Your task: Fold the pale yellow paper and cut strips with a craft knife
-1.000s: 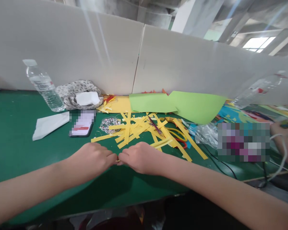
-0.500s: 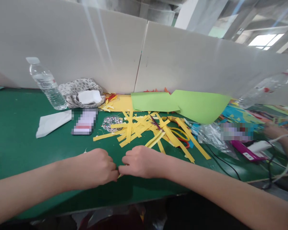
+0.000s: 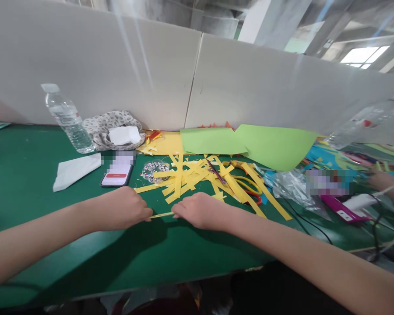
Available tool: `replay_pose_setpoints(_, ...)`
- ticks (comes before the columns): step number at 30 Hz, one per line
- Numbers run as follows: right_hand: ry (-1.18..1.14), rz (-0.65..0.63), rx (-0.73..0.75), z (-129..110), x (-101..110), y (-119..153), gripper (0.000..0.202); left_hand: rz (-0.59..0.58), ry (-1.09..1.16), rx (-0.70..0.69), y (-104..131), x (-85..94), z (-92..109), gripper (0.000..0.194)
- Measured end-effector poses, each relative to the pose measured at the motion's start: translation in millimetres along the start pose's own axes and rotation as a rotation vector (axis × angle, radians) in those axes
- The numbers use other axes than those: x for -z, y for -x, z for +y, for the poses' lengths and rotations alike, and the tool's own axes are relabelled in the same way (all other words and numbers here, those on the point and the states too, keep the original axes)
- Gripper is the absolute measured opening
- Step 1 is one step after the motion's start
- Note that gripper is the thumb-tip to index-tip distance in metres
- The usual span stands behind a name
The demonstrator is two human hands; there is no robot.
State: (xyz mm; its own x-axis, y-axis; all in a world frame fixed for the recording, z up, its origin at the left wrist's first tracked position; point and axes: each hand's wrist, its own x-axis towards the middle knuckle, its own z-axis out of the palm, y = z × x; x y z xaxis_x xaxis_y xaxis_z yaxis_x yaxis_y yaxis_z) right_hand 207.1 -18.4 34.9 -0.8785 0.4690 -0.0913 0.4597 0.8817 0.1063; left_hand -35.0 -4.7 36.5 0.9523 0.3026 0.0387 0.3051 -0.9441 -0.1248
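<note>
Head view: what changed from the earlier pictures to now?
The left hand and right hand have drawn apart sideways, so more of the thin yellow strip between them shows. Both keep hold of it. Phone, water bottle and green paper stayed put.

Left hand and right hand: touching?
Apart. The head view shows a thin yellow strip spanning the open gap between left hand and right hand.

From here I see a pale yellow strip [image 3: 162,215], green bench [image 3: 29,175], lime-green sheets [image 3: 279,146], and a grey-spotted white pouch [image 3: 103,123].
</note>
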Motion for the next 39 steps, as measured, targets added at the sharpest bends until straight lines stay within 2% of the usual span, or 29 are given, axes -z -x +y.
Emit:
replay_pose_setpoints(3,0.022,-0.003,-0.027,4,0,2,0.01,-0.022,-0.078,0.021,1,-1.8,-3,0.021)
replay_pose_setpoints(6,0.063,0.012,-0.028,3,1,2,0.015,-0.026,-0.116,0.056,-3,-0.7,7,0.024)
replay_pose_setpoints(11,0.062,0.066,-0.026,-11,7,0,0.012,0.072,-0.079,0.102,-10,0.6,26,0.017)
replay_pose_setpoints(13,0.071,0.086,0.01,-18,9,-1,0.012,0.087,-0.066,0.076,-10,0.5,30,0.017)
replay_pose_setpoints(17,0.104,0.099,0.124,-28,8,0,0.018,0.036,0.001,-0.009,-8,1.2,34,0.016)
replay_pose_setpoints(19,0.098,0.102,0.131,-27,7,-1,0.02,-0.003,0.038,-0.015,-7,2.3,32,0.016)
replay_pose_setpoints(21,0.054,0.102,0.079,-22,7,-3,0.022,-0.047,0.055,0.028,-7,3.6,28,0.02)
replay_pose_setpoints(24,-0.033,0.087,-0.042,-7,5,-2,0.026,-0.13,0.021,0.185,-6,4.5,17,0.028)
replay_pose_setpoints(27,-0.1,0.104,-0.143,9,-1,3,0.027,-0.181,-0.012,0.338,-4,2.1,7,0.022)
replay_pose_setpoints(33,-0.208,0.097,-0.25,24,-9,8,0.026,-0.149,0.044,0.417,0,-6.8,-4,0.013)
replay_pose_setpoints(39,-0.22,0.08,-0.268,28,-4,0,0.027,-0.142,0.026,0.485,-1,0.2,-8,0.018)
